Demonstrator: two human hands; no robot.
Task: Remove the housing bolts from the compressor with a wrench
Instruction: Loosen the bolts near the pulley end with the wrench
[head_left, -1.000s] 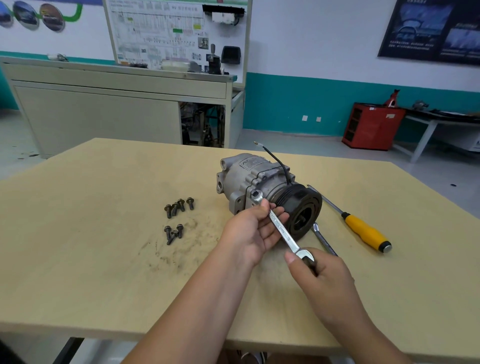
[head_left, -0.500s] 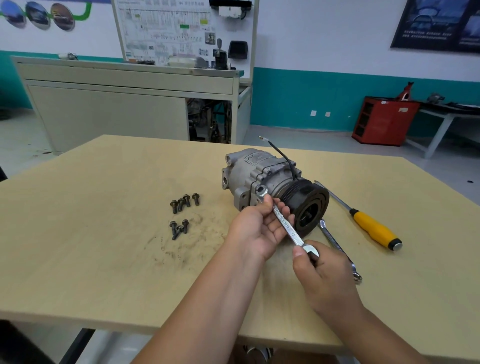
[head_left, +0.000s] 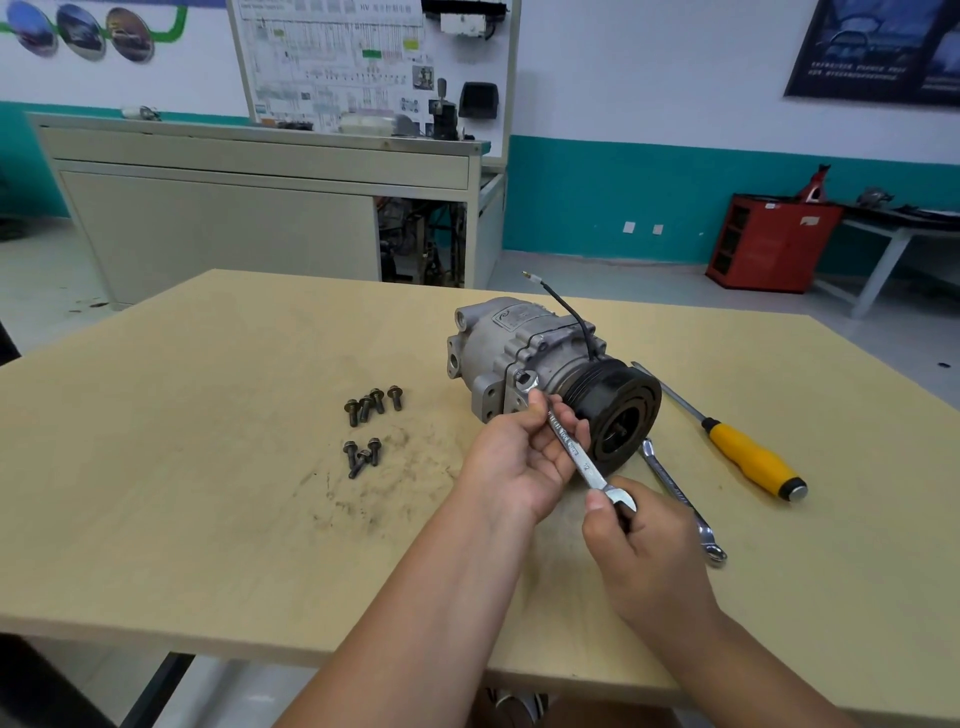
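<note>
A silver-grey cast-metal compressor (head_left: 519, 343), with a black grooved pulley (head_left: 621, 410) on its near right end, lies on its side on a pale wooden table (head_left: 182, 493). A thin black wire (head_left: 574, 312) rises from the compressor's top and ends in a bare tip. A slim silver combination wrench (head_left: 579, 457) slants from the compressor's near flange down towards the person. Its ring end sits on that flange, seemingly over a bolt head, though the thumb half covers the spot. The left hand (head_left: 514, 457) is just in front of the compressor, its fingers curled round the wrench's upper shank and its thumb tip pressed beside the ring end. The right hand (head_left: 649, 551), nearer the person than the compressor, pinches the wrench's open-ended head between the thumb and curled fingers. Left of the compressor and well apart from it lie loose dark flanged bolts in two small clusters, the far cluster (head_left: 373, 402) of four and the near cluster (head_left: 361, 457) of a few. Dark grimy smears (head_left: 363, 499) mark the wood around the near cluster. Right of the compressor a second silver wrench (head_left: 675, 493) lies flat, its far end just beside the pulley. Farther right lies a yellow-handled screwdriver (head_left: 750, 460), its steel shaft reaching past the pulley. Behind the compressor, off the table, stand a grey metal cabinet (head_left: 234, 208) and a red rack (head_left: 769, 244).
</note>
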